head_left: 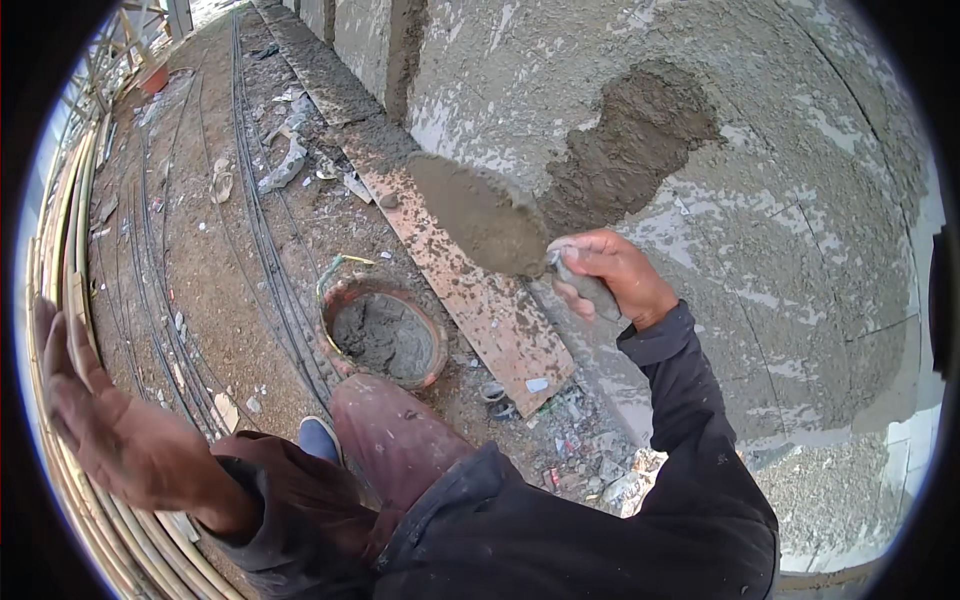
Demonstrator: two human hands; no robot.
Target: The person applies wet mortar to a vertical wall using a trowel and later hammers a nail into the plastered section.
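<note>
My right hand (620, 275) is closed around the mortar-caked handle of a trowel. Its broad blade (480, 215), coated in grey mortar, reaches left over a speckled plank (500, 335), close to the foot of the wall. Beside it, a dark wet mortar patch (640, 135) clings to the rough grey wall (800, 270). My left hand (130, 430) is raised at the far left, fingers stretched out and holding nothing. Between my knee and the plank stands a round bucket (438, 365) of grey mortar, with a rope handle at its far rim.
Long dark cables or rods (250, 180) run along the dirt ground. Bamboo poles (70, 230) line the left edge. Rubble (590, 460) lies by the wall's foot, and a reddish container (153, 78) stands far off at upper left.
</note>
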